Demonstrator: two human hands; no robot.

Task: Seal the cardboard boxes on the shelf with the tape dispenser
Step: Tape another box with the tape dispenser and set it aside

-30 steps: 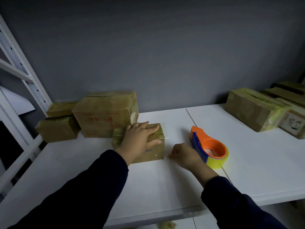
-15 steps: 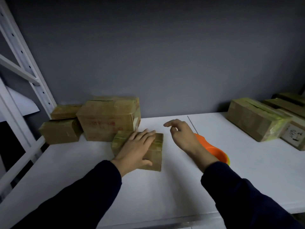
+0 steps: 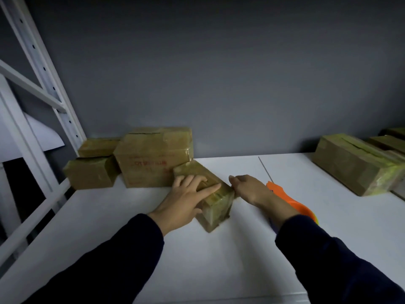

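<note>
Cardboard under both hands: pressing left hand (image 3: 186, 196) flat, fingers spread, on top of small box (image 3: 219, 205), likely pinning it still. Touching its right edge with right hand (image 3: 249, 189); pinching or smoothing tape, cannot tell. Keeping orange tape dispenser (image 3: 287, 199) parked on white shelf (image 3: 219, 260) just behind right wrist, within reach. Bigger boxes (image 3: 153, 159) stacked behind.

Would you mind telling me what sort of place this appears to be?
Probably a storeroom or packing area: taped cardboard boxes sit on a white shelf with a perforated metal upright, and an orange tape dispenser lies there.
</note>
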